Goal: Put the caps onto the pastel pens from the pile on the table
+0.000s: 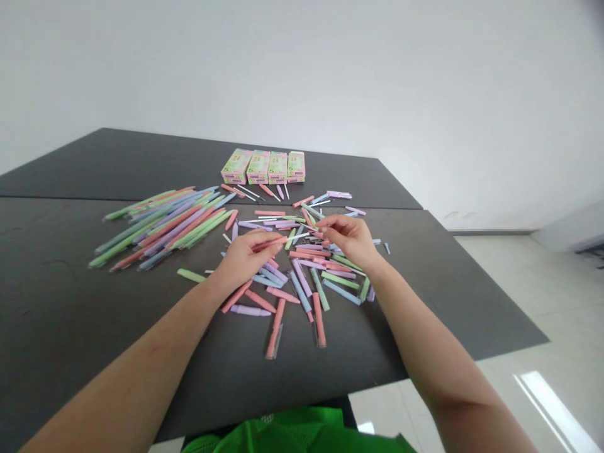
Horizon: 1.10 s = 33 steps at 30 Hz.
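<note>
Over the loose pile, my left hand (241, 254) is closed round a pink pen barrel (279, 241). A thin white refill (298, 237) projects from the barrel's right end. My right hand (350, 240) is in a pinch just right of the refill; what its fingertips hold is too small to make out. Beneath and around both hands lie scattered pen parts: purple barrels (302, 277), green barrels (340, 280), blue barrels (300, 294) and pink ones (319, 319). Some of them have clear clipped caps.
Left of the pile, several long pastel pens (163, 229) lie bundled side by side. Several pink-and-green boxes (258, 167) stand in a row farther back. The dark table (448, 289) has a seam across it and meets a white wall (302, 69) behind.
</note>
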### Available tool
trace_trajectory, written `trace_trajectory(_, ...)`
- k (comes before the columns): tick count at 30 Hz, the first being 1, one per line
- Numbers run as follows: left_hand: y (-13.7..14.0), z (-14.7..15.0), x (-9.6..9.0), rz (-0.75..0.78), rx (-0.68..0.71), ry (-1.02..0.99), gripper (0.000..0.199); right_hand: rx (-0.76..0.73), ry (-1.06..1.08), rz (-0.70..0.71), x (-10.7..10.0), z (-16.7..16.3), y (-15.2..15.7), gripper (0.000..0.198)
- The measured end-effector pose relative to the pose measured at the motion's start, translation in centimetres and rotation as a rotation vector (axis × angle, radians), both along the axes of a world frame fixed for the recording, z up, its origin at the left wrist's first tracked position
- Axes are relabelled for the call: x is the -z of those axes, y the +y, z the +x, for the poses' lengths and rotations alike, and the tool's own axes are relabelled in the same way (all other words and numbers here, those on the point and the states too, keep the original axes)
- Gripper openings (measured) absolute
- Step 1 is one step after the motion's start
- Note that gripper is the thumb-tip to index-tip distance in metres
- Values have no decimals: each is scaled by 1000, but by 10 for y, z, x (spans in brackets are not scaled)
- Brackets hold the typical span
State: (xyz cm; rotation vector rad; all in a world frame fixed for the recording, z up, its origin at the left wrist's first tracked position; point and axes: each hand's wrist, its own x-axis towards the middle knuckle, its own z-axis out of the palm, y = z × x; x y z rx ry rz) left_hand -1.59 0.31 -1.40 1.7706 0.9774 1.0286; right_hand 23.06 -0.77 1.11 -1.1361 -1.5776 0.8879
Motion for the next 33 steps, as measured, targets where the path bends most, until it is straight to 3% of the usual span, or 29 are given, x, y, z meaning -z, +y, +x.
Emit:
trace_trajectory(20, 2, -1, 3, 43, 19, 13, 33, -37, -90, 13, -6, -5, -5, 18)
trace_trajectory(33, -2, 0, 2, 68, 57, 48, 31, -48, -135, 26, 8, -9, -1, 15)
